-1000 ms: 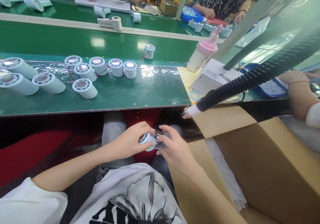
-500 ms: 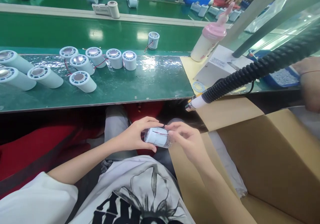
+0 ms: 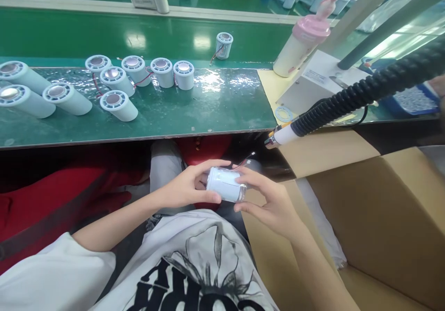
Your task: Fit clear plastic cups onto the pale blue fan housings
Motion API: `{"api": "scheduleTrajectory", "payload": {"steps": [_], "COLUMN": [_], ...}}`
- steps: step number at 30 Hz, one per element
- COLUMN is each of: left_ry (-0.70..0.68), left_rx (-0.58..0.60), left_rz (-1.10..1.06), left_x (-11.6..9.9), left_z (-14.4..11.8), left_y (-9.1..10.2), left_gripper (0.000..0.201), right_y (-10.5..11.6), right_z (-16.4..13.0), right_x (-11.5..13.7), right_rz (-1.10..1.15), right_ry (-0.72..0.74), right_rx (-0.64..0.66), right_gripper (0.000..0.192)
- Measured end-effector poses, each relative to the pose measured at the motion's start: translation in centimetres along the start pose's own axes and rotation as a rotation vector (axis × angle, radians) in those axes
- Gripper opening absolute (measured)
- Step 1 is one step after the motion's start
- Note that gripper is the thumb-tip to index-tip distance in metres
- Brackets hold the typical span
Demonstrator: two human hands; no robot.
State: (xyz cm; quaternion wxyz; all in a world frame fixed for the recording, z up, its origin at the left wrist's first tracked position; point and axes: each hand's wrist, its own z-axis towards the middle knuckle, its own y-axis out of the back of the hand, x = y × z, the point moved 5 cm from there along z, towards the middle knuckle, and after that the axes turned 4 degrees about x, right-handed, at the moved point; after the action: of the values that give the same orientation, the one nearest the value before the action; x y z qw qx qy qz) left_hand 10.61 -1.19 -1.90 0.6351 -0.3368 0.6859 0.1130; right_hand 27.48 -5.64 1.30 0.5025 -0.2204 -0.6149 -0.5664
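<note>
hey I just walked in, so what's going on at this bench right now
A person holds a pale blue cylinder in clear plastic just below the edge of the green bench. The left hand grips one end, the right hand the other, with a thin wire sticking out. Similar cylinders stand on the bench, and an open cardboard box is at the right.

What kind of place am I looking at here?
Most likely a factory assembly line: many similar pale blue cylinders sit on a long green bench, with a ribbed black hose and an open cardboard box close by.
</note>
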Motion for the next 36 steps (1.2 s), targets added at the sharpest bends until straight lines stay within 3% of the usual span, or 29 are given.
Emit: {"api": "scheduleTrajectory", "payload": {"steps": [15, 23, 36], "left_ry": [-0.245, -0.327, -0.327], "left_rx": [0.042, 0.056, 0.056], "left_rz": [0.462, 0.578, 0.587], "left_x": [-2.5, -2.8, -3.0], "left_z": [-0.9, -0.9, -1.0], "left_y": [-0.1, -0.1, -0.1], "left_gripper": [0.075, 0.078, 0.075], "right_y": [-0.3, -0.5, -1.9], "right_z": [0.0, 0.1, 0.2], "right_x": [0.0, -0.4, -1.5], "right_rz": [0.431, 0.569, 0.795], "right_ry": [-0.242, -0.359, -0.552], "right_rx": [0.032, 0.021, -0.017], "right_gripper": [0.043, 0.039, 0.035]}}
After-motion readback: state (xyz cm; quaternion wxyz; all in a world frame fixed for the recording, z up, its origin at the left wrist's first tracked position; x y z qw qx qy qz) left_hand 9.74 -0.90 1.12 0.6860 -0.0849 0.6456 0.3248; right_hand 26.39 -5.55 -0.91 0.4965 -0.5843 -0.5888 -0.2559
